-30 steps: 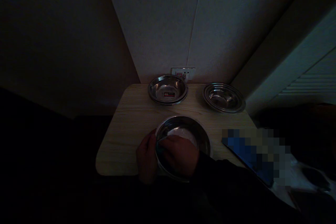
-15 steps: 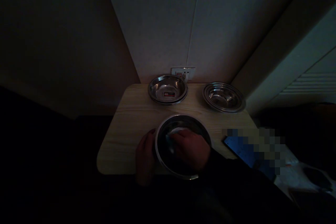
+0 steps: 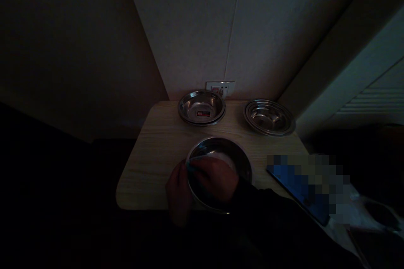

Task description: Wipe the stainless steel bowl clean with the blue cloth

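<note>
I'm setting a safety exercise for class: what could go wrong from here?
The front bowl seems to reach the near edge of the table, so it might tip off if the left hand at its rim slipped. The right sleeve lies close to the blue flat device and could nudge it.

Your room is very dim, with only faint light on the pale wall facing you, where a thin seam runs down toward a socket plate just above the table's far edge. The table has a light wood-grain top with rounded corners. On your left, a darker wall surface falls into shadow; on your right, you have a pale panel with horizontal slats. Around the table's near side, the floor is too dark for you to make out.
</note>
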A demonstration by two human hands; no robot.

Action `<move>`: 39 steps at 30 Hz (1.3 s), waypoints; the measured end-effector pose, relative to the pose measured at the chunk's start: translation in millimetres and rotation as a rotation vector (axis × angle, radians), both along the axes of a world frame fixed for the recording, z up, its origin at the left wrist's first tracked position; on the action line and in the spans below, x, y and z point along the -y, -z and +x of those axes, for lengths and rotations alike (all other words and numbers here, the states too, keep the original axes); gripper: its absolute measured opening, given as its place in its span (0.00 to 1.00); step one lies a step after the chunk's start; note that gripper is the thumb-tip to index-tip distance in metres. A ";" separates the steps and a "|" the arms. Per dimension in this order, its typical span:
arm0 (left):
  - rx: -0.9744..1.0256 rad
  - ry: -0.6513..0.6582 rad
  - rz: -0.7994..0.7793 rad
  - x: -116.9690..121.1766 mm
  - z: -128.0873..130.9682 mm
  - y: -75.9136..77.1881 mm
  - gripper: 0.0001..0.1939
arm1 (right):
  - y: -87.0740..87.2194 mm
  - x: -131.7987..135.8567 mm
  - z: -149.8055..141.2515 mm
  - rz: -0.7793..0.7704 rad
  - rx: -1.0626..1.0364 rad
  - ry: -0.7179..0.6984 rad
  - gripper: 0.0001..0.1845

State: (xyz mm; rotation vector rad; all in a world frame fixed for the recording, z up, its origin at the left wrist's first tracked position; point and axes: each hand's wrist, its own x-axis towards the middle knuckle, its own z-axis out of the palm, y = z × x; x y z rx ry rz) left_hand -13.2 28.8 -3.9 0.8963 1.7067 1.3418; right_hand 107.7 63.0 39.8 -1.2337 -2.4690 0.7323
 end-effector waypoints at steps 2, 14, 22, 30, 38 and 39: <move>0.000 -0.031 0.013 -1.0 0.1 -0.9 0.19 | -4.0 3.2 5.0 -0.033 0.032 -0.133 0.14; 0.142 0.048 -0.007 -2.0 -5.2 -4.5 0.19 | -9.1 10.2 -9.0 -0.005 0.158 0.028 0.14; 0.073 0.001 -0.036 -3.0 -1.4 -12.8 0.19 | -21.0 21.3 24.4 -0.032 0.234 -0.339 0.10; 0.171 0.084 0.025 -4.4 -4.7 -9.7 0.16 | -1.8 28.6 -1.1 0.121 0.088 -0.092 0.11; 0.103 0.016 -0.034 -3.1 -1.9 -5.4 0.18 | -11.0 33.4 26.5 0.161 0.202 -0.358 0.06; 0.109 0.020 -0.031 -3.7 -1.7 -5.1 0.18 | -11.1 33.2 24.8 0.187 0.208 -0.340 0.06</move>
